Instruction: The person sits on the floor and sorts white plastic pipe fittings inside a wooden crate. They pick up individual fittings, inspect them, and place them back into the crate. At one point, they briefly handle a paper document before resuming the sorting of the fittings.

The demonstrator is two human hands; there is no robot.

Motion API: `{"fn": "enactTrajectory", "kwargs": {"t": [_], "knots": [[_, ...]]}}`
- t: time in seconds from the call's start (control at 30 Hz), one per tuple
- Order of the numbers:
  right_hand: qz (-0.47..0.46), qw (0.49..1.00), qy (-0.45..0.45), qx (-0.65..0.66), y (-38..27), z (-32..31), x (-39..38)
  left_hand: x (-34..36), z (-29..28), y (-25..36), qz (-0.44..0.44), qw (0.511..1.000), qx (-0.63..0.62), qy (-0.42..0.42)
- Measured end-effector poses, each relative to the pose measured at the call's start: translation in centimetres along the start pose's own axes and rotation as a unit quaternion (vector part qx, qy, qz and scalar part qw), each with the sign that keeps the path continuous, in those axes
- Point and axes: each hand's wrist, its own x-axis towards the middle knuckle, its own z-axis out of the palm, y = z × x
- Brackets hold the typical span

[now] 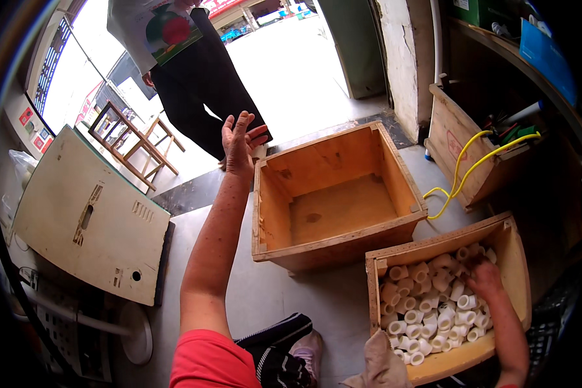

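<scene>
My left hand (238, 142) is raised with fingers spread and holds nothing, near the far left corner of an empty wooden box (270, 220). My right hand (484, 279) reaches into a second wooden box (517, 258) filled with several white plastic pipe fittings (427, 310); its fingers are buried among them, so whether it grips one is hidden.
A person in dark trousers (200, 77) stands by the open doorway ahead. A beige panel (90, 216) lies at left, with a wooden stool frame (132, 145) behind it. A third crate (462, 142) with a yellow hose (465, 168) stands at right. Cloth (381, 365) lies by my knee.
</scene>
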Motion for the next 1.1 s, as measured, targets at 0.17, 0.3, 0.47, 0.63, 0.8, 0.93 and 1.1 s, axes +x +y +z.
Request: {"fn": "enactTrajectory", "kwargs": {"t": [0.17, 0.3, 0.47, 0.63, 0.8, 0.93, 1.1], "knots": [[0.002, 1.000, 0.008, -0.004, 0.7, 0.2, -0.2, 0.7, -0.9, 3.7, 0.057, 0.997, 0.051, 0.018], [0.033, 0.999, -0.010, 0.009, 0.7, 0.2, -0.4, 2.4, -3.1, 6.9, 0.086, 0.996, 0.026, 0.005], [0.062, 0.998, -0.020, 0.019, 0.3, 0.4, -0.3, 5.4, -6.6, 12.1, 0.110, 0.993, -0.034, 0.003], [0.046, 0.998, -0.035, -0.009, 0.4, -0.1, -0.2, 5.3, -8.1, 17.6, 0.123, 0.988, -0.090, -0.007], [0.064, 0.997, -0.047, 0.001, -0.5, -0.8, -0.1, 4.8, -9.2, 19.7, 0.131, 0.981, -0.145, -0.004], [0.066, 0.997, -0.040, -0.015, 0.2, -0.6, -0.5, 3.1, -8.7, 18.0, 0.147, 0.982, -0.116, 0.011], [0.050, 0.998, -0.039, -0.012, -0.4, -0.5, -0.2, 0.4, -5.9, 12.2, 0.086, 0.983, -0.148, -0.071]]}}
